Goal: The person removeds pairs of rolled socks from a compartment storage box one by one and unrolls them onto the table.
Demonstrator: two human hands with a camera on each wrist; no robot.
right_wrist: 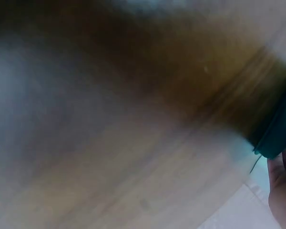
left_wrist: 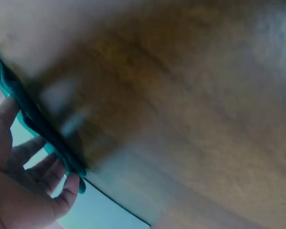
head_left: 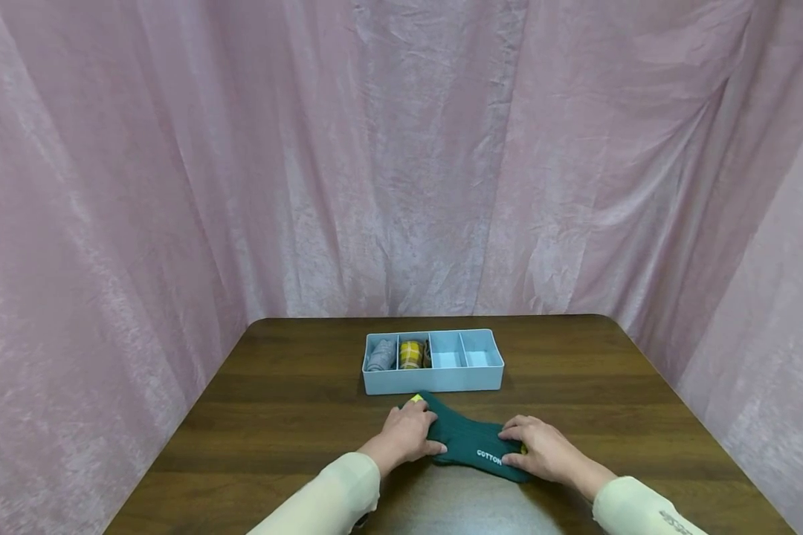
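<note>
Head view: a dark green sock (head_left: 465, 435) lies on the table (head_left: 294, 386) at lower centre, below a divided light blue box (head_left: 435, 381). The left hand (head_left: 408, 429) rests on its left end, the right hand (head_left: 542, 449) on its right end; both are relaxed, unclenched. Left wrist view: fingers and thumb contact the sock, lower left. Right wrist view: sock and hand are partly cut off, right edge.

Soft, even light is filling the head view, drawing sheen from the pink velvet curtain (head_left: 435, 148) and leaving pale glare on the near wooden tabletop (head_left: 294, 438). In both wrist views the tabletop is blurring, and smudgy shadows are lying beside the green socks (left_wrist: 35, 118).
</note>
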